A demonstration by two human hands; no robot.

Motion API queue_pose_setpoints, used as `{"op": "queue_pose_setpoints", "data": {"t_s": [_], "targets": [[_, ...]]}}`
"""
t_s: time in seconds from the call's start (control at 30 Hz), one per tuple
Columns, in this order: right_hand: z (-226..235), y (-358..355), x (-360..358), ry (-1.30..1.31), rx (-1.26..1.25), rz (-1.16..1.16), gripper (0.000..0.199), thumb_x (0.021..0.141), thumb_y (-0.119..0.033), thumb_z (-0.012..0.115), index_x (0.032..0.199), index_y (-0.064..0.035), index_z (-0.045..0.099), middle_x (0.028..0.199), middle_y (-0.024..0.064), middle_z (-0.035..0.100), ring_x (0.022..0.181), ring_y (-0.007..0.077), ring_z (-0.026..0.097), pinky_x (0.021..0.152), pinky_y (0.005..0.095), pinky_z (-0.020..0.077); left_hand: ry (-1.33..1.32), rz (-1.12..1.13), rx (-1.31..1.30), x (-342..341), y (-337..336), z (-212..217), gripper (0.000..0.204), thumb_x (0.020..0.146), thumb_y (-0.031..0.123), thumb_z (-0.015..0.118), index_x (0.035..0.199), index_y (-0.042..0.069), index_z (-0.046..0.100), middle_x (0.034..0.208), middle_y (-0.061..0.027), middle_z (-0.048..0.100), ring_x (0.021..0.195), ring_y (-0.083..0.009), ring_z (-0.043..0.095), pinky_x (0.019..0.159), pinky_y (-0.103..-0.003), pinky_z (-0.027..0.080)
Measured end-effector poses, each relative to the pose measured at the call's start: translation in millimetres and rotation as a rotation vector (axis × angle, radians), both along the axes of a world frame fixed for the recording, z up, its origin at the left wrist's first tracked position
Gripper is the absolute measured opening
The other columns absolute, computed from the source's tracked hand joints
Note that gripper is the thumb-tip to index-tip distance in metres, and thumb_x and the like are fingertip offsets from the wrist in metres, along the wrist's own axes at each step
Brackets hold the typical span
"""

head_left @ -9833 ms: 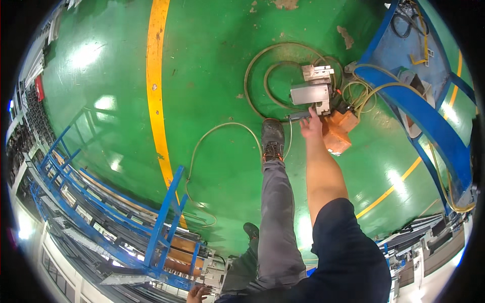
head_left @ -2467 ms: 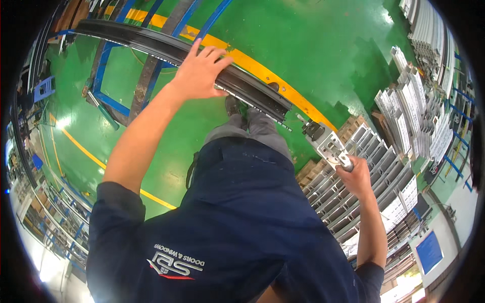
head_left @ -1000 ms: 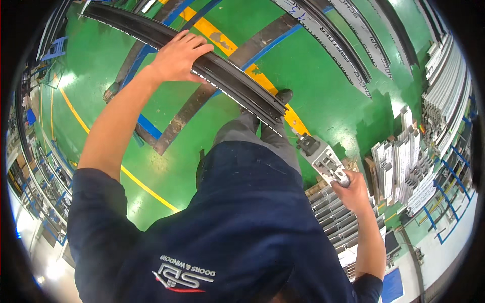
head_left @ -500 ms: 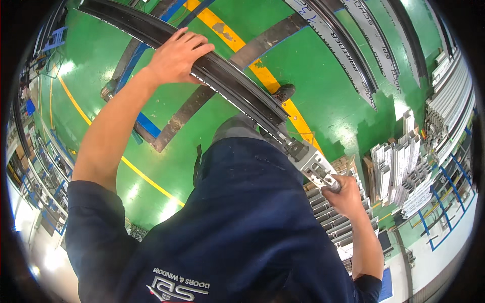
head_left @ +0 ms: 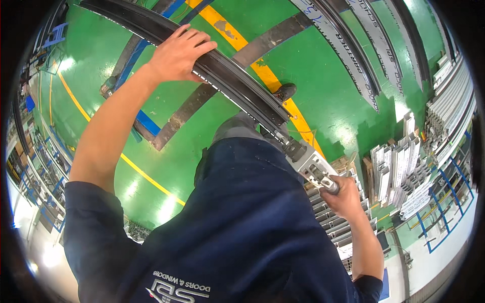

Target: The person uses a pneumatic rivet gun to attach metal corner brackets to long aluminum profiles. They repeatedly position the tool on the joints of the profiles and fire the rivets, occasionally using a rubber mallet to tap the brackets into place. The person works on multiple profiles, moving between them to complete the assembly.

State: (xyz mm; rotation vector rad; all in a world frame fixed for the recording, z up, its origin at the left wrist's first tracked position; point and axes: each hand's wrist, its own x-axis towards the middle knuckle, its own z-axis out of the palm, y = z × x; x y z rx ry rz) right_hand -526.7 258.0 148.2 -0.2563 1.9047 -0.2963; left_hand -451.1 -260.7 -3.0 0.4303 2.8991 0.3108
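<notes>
A long black profile bar [head_left: 242,93] runs slantwise from the far left to the middle of the view, in front of my body. My left hand [head_left: 182,55] grips it from above, fingers bent over its far edge and the thumb hidden beneath. At the bar's near right end sits a grey metal hand tool [head_left: 312,164] with slots in its body, its dark jaw end against the bar. My right hand [head_left: 342,197] is wrapped round the rounded grip of this tool.
Long film-covered profiles [head_left: 348,55] lie side by side at the far right. Stacks of white profiles [head_left: 399,166] stand at the right, near a blue rack frame [head_left: 444,222]. Dark support beams [head_left: 275,38] cross under the bar, above a green floor [head_left: 323,101] with yellow lines.
Almost nothing differs. My left hand and the bar sit very slightly farther right in view; both hands keep their hold, and the tool stays at the bar's end.
</notes>
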Motion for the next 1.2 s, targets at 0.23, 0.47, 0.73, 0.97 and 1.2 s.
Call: {"op": "queue_pose_setpoints", "data": {"t_s": [0.23,0.47,0.73,0.97,1.2], "targets": [[9.1,-21.0,7.4,0.057,0.016,-0.008,0.030,0.082,-0.025,0.083,0.101,-0.0024,0.078,0.079,0.0256,0.072,0.083,0.0437,0.073,0.077,0.0476,0.0575,-0.001,0.000,-0.017,-1.6,0.3,1.3,0.091,0.061,0.050,0.096,0.138,0.016,0.060,0.132,-0.0062,0.063,0.132,-0.0284,0.057,0.124,-0.054,0.037],[-1.3,-10.2,8.4,0.020,0.004,-0.009,0.031,0.079,-0.028,0.086,0.095,-0.0024,0.076,0.076,0.0251,0.070,0.082,0.0462,0.071,0.075,0.0498,0.0564,0.004,-0.008,0.017,-6.3,1.9,5.7,0.089,0.061,0.044,0.097,0.137,0.015,0.061,0.130,-0.0056,0.063,0.129,-0.0282,0.058,0.122,-0.055,0.039],[0.3,-6.8,15.3,0.160,-0.116,0.136,0.030,0.074,-0.026,0.090,0.090,-0.0074,0.073,0.075,0.0209,0.070,0.077,0.0445,0.070,0.073,0.0505,0.0555,-0.016,-0.012,0.011,-6.3,2.4,3.4,0.090,0.059,0.041,0.098,0.137,0.015,0.060,0.129,-0.0051,0.061,0.130,-0.0280,0.057,0.123,-0.056,0.038],[-0.1,-3.1,22.8,0.174,-0.123,0.159,0.031,0.074,-0.028,0.090,0.088,-0.0071,0.071,0.073,0.0195,0.070,0.075,0.0419,0.071,0.071,0.0505,0.0555,-0.063,-0.001,0.009,-9.5,3.3,5.3,0.094,0.057,0.037,0.099,0.139,0.016,0.060,0.131,-0.0060,0.060,0.131,-0.0281,0.056,0.126,-0.055,0.034],[11.7,-33.1,2.8,0.147,-0.110,0.192,0.032,0.077,-0.030,0.088,0.090,-0.0060,0.071,0.072,0.0192,0.070,0.073,0.0418,0.072,0.070,0.0503,0.0562,-0.118,0.004,-0.016,-13.9,6.7,6.7,0.097,0.056,0.036,0.100,0.141,0.016,0.059,0.132,-0.0057,0.059,0.133,-0.0285,0.054,0.128,-0.055,0.032]]}}
